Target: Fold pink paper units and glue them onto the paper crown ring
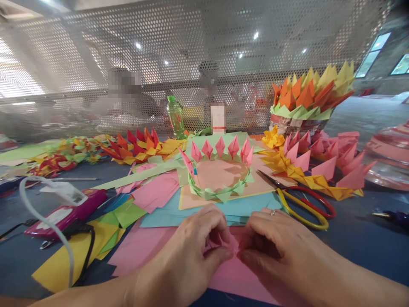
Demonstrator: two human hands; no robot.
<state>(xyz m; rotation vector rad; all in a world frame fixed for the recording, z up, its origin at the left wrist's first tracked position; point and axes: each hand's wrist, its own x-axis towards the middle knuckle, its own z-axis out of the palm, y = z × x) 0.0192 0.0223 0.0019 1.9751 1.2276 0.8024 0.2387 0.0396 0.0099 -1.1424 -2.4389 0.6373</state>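
Observation:
My left hand [191, 251] and my right hand [275, 245] meet at the near edge of the table, fingers pinched together on a small folded pink paper piece [228, 244]. They rest over a pink paper sheet [236, 277]. Just beyond them lies a ring of green folded paper with pink points [220, 170] on a salmon sheet. Red and yellow handled scissors [303, 204] lie to the right of that ring.
A pink glue gun [64, 209] with a white cable sits at left among loose coloured sheets. A tall orange, yellow and green paper bowl [309, 98] stands at back right, a green bottle [175, 116] at back centre. A perforated screen, with people behind it, closes off the far side.

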